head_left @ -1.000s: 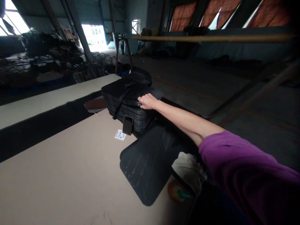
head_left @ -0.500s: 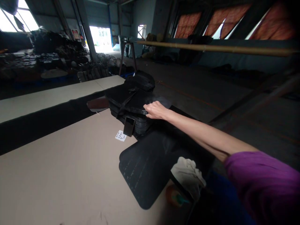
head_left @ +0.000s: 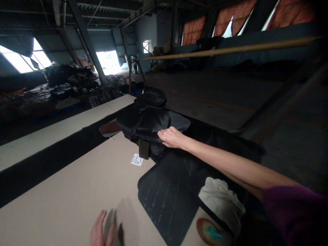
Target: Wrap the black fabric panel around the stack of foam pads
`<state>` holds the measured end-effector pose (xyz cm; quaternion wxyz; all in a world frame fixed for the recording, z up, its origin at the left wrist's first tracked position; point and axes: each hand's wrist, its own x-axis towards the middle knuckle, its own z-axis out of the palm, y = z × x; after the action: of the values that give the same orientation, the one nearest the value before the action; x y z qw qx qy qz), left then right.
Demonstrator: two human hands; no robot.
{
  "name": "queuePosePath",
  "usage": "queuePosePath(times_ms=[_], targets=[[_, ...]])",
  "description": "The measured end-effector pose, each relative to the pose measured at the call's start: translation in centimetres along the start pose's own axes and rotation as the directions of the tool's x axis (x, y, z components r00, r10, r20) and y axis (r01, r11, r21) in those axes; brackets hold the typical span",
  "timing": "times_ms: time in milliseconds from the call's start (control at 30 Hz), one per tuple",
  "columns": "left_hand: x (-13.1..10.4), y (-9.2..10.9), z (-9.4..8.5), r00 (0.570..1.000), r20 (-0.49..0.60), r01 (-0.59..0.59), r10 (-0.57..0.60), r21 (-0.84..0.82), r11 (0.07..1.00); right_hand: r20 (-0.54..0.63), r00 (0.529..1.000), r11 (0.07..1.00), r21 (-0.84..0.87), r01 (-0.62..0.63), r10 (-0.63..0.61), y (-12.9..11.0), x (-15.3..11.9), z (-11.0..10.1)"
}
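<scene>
Right hand (head_left: 172, 137): closed on the edge of the top black mat (head_left: 164, 123), lifting it.
Mat pile (head_left: 143, 131): on the far table end.
Left hand (head_left: 100, 234): open, flat on the table (head_left: 64, 191).

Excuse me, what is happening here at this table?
A person's right hand grips the top black sheet of a stack beside a phone and a paper note. The left hand rests flat on the table. Another black mat and a white cloth lie nearer.
</scene>
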<state>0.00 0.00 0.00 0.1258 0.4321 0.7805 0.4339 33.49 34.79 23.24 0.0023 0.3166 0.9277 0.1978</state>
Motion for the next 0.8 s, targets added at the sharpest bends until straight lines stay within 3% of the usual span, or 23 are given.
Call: queuePosePath(times_ms=[100,167,233,300,433,500,567,633,700,733,800], targets=[[6.0,9.5,3.8,0.954,0.299,0.088,-0.032,-0.175,0.981,-0.019,0.999,0.999,0.000,0.047,-0.047,0.1,0.2,-0.1],[10.5,15.3,7.0,0.920,0.383,0.029,0.080,-0.271,0.962,-0.023,0.997,0.997,0.008,0.072,-0.072,0.5,0.3,-0.5],[15.0,19.5,10.2,0.890,0.415,-0.053,0.188,-0.316,0.947,-0.025,0.996,0.996,0.020,0.083,-0.082,1.1,0.2,-0.9],[19.1,22.1,12.9,0.868,0.453,-0.106,0.203,-0.231,0.967,-0.021,0.996,0.995,0.036,0.090,-0.089,1.8,-0.4,-1.3],[24.8,23.7,15.4,0.962,0.270,-0.011,0.043,-0.118,0.993,0.001,0.995,0.994,0.043,0.100,-0.100,3.0,-3.0,-1.4],[26.5,23.8,15.5,0.984,0.179,0.064,-0.023,-0.229,0.971,0.002,0.995,0.994,0.042,0.100,-0.100,3.2,-4.5,-1.1],[27.4,23.8,15.6,0.979,0.129,0.201,-0.160,-0.444,0.873,-0.007,0.995,0.994,0.046,0.100,-0.100,3.1,-5.8,-0.6],[27.2,23.9,15.9,0.948,0.137,0.311,-0.288,-0.603,0.734,-0.026,0.995,0.994,0.043,0.096,-0.095,2.8,-6.6,-0.2],[25.9,24.1,16.3,0.925,0.165,0.364,-0.342,-0.641,0.675,-0.042,0.996,0.996,0.029,0.084,-0.083,2.5,-7.0,0.2],[24.8,24.3,16.5,0.916,0.203,0.389,-0.346,-0.656,0.647,-0.047,0.996,0.997,0.020,0.081,-0.080,2.3,-7.1,0.4],[22.4,25.0,16.7,0.875,0.377,0.483,-0.304,-0.718,0.501,-0.056,0.996,0.997,0.005,0.076,-0.076,2.0,-7.2,0.5]])
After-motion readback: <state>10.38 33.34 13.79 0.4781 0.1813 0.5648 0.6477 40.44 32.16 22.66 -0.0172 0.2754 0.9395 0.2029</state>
